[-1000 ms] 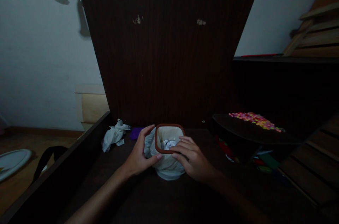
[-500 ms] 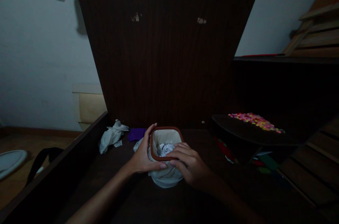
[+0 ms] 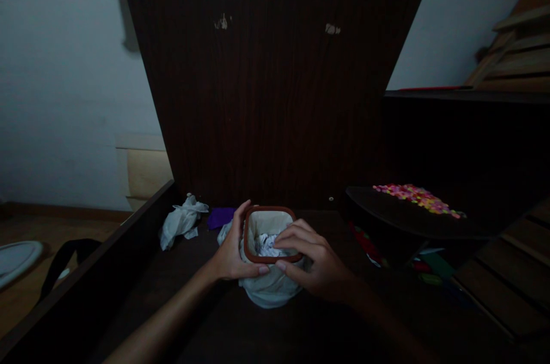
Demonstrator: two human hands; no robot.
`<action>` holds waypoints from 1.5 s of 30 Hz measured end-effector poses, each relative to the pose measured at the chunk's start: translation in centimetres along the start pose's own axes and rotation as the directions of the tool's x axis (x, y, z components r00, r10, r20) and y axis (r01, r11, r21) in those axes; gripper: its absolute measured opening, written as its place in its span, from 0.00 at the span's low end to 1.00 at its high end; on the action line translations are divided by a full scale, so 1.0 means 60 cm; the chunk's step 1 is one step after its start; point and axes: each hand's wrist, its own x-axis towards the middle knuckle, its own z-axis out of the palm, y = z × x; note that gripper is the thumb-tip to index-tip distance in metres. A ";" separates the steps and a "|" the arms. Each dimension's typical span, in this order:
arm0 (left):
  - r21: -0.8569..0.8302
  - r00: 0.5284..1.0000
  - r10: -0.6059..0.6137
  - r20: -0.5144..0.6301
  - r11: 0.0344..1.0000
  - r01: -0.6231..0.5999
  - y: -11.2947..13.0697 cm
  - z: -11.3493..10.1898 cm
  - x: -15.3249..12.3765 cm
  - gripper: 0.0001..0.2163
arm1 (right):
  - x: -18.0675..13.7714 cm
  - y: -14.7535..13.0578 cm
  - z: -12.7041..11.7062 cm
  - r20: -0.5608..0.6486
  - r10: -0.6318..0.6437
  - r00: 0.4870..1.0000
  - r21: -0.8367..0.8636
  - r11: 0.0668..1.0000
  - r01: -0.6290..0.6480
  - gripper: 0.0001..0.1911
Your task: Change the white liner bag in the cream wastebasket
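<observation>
A small bin (image 3: 270, 210) with a brown rounded-square rim stands in front of me. A whitish plastic bag (image 3: 272, 288) lines it and hangs down around its outside. Crumpled printed paper (image 3: 265, 245) lies inside. My left hand (image 3: 232, 254) grips the bin's left side, thumb along the front rim and fingers around the far left corner. Over the right front of the rim reaches my right hand (image 3: 315, 258), its fingertips inside near the paper and its thumb outside at the front. Whether those fingertips touch the paper is unclear.
A knotted white plastic bag (image 3: 184, 220) and a purple piece (image 3: 220, 218) lie to the left. A dark upright panel (image 3: 275, 94) rises behind the bin. On the right, a curved shelf (image 3: 365, 203) carries a pink and yellow beaded strip (image 3: 416, 199). A raised edge (image 3: 124, 238) runs along the left.
My right hand's fingers have lifted and arched a little more at the rim. My left hand keeps its grip. The view has shifted slightly.
</observation>
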 end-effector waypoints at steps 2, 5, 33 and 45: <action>0.001 1.000 0.019 -0.002 1.000 -0.019 -0.004 0.000 0.000 0.57 | 0.005 0.011 -0.015 -0.010 0.028 1.000 -0.038 0.999 -0.029 0.19; 0.006 0.999 0.027 -0.019 1.000 -0.027 -0.008 0.001 0.000 0.57 | 0.010 0.033 -0.036 0.062 0.149 0.987 -0.067 0.987 -0.145 0.38; -0.075 0.989 -0.148 0.016 0.986 0.149 -0.038 0.035 -0.033 0.65 | 0.005 0.094 -0.011 0.280 0.271 0.921 0.042 0.955 -0.294 0.61; -0.131 0.957 -0.290 0.006 0.949 0.288 -0.052 0.043 -0.049 0.61 | 0.001 0.098 -0.005 0.261 0.276 0.925 0.066 0.951 -0.302 0.60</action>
